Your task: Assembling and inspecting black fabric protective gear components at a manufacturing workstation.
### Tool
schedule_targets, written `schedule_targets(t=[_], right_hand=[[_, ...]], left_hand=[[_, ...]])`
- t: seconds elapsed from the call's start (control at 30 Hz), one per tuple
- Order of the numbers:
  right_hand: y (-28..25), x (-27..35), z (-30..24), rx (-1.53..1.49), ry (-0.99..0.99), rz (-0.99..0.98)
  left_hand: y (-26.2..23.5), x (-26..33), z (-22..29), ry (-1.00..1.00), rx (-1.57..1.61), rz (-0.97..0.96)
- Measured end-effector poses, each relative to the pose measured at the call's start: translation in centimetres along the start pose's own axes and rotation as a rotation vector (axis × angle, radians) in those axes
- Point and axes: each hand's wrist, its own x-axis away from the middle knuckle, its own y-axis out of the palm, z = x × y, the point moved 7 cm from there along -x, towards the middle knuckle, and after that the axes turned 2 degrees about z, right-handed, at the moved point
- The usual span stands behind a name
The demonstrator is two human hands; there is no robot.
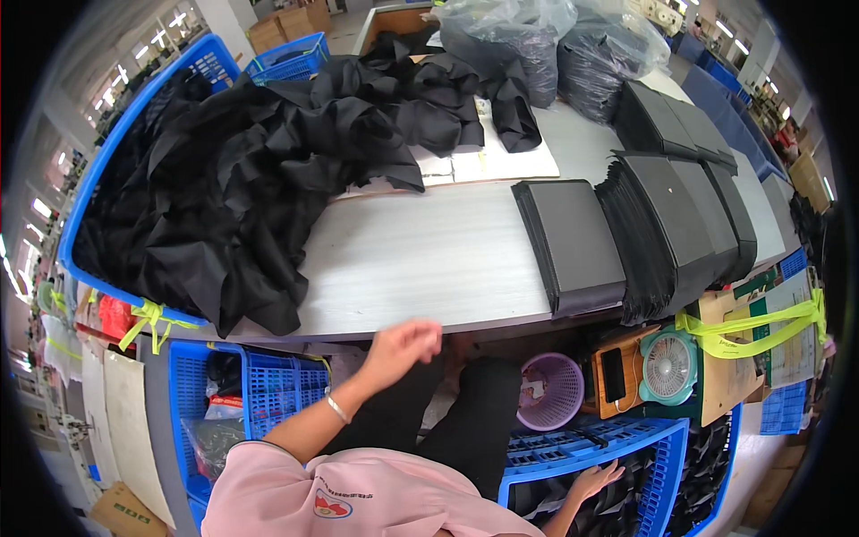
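Black fabric pieces [617, 510], loosely heaped, fill the blue crate [662, 438] at the near right, and I see my right hand [598, 481] resting on them with fingers spread, gripping nothing. My left hand [403, 345] hovers at the near edge of the grey table [420, 259], fingers loosely curled and empty. On the table's left, a big pile of black cloth [233, 188] spills out of a blue bin [85, 197]. Stacked black folded pieces [573, 242] sit at the right. A purple basket [548, 389] and a small green fan [669, 365] stand below the table, just beyond the crate.
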Motion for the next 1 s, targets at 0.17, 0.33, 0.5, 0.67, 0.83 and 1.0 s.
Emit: schedule_targets(t=[0.17, 0.33, 0.5, 0.67, 0.83, 1.0], right_hand=[[-4.0, 3.7, -9.1, -0.180, -0.052, -0.003], [-5.6, 6.4, -17.8, -0.361, -0.272, -0.072], [-7.8, 9.2, -26.4, -0.508, -0.461, -0.183], [-14.6, 16.3, -42.5, -0.731, -0.889, -0.299], [-18.9, 21.3, -50.9, -0.927, -1.322, 0.042], [-16.0, 21.3, -51.9, -0.547, -1.084, -0.081]], left_hand=[[-7.7, -9.2, 12.5, 0.585, -0.303, 0.455], [-15.5, -16.9, 16.6, 0.566, -0.575, 0.790], [-13.9, -12.3, 19.5, 0.781, -0.482, 0.785], [-9.7, -2.1, 17.9, 1.075, -0.558, 0.696], [-2.6, 4.2, 12.8, 1.056, -0.476, 0.350], [-3.0, 7.5, 12.8, 0.959, -0.315, 0.322]])
